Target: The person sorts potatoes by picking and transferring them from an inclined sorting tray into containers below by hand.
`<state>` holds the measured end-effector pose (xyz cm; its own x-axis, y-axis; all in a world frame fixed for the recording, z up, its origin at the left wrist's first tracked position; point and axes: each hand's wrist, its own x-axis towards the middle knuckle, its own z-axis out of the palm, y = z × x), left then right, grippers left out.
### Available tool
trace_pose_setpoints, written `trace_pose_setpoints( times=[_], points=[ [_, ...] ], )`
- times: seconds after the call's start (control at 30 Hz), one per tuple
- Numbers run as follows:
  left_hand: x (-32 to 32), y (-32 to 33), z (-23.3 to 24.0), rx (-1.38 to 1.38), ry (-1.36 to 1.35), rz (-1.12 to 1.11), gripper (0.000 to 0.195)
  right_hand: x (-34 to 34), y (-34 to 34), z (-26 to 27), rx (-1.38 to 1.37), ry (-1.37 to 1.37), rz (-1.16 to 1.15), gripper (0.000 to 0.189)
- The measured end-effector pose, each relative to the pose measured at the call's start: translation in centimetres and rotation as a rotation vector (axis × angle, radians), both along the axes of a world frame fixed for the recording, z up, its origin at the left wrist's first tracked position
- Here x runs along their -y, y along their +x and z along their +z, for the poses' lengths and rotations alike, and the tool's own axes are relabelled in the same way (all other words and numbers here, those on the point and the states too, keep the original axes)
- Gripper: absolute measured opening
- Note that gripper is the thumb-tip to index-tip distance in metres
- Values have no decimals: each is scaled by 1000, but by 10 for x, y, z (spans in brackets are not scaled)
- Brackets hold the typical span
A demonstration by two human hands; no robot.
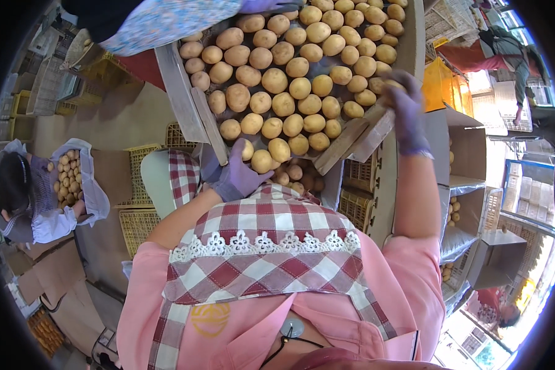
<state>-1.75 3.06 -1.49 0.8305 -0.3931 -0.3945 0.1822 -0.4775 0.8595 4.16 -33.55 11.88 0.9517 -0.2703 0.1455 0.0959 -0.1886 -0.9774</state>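
Note:
Many yellow potatoes lie on a sloping sorting table whose wooden side boards narrow to a mouth before me. At that mouth, my left hand, in a purple glove, has its fingers spread beside the front potatoes. My right hand, gloved too and slightly blurred, is raised over the right side board. A potato shows between its fingers. Below the mouth, more potatoes sit in a container, partly hidden by my checked apron.
Yellow plastic crates stand at left, near a co-worker at a lined box of potatoes. Cardboard boxes line the right, some holding potatoes. Another person's patterned sleeve reaches over the table's far left.

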Motion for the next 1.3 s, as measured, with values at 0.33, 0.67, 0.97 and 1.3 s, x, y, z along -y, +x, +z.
trace_pose_setpoints(
  times=[0.33,0.67,0.97,1.3],
  points=[
    [7,9,30,-1085,-1089,589,85,252,-339,46,104,-582,-1412,23],
    [14,17,10,-1248,-1218,666,53,240,-289,39,-80,-1738,-956,46],
    [14,15,10,-1251,-1213,677,77,79,-55,-24,247,-1180,-180,46],
    [2,0,-18,-467,-570,354,91,-219,18,-81,207,-1272,380,67]
  ],
)
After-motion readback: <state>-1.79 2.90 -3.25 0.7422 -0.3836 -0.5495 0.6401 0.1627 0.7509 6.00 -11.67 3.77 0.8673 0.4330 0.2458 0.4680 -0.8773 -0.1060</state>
